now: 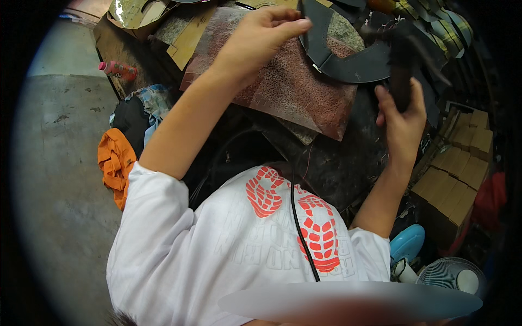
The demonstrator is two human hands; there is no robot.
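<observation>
A flat black curved piece [353, 66], shaped like part of a ring, lies over a worn reddish board [296, 98] on the dark bench. At its left end my left hand [261, 38] is closed, thumb and forefinger pressed together at a narrow dark edge [303, 32]. To the right, my right hand [401, 117] wraps round the black handle [401, 87] of a hammer-like tool. Motion blurs the tool's head, which is raised above the right end of the curved piece.
Curved shiny pieces [457, 32] crowd the far right. Brown cardboard boxes [454, 174], a blue round object [408, 243] and a fan [451, 277] stand at right. On the left are a pink bottle [118, 70] and orange cloth [115, 160]. A black cable [296, 217] hangs before my shirt.
</observation>
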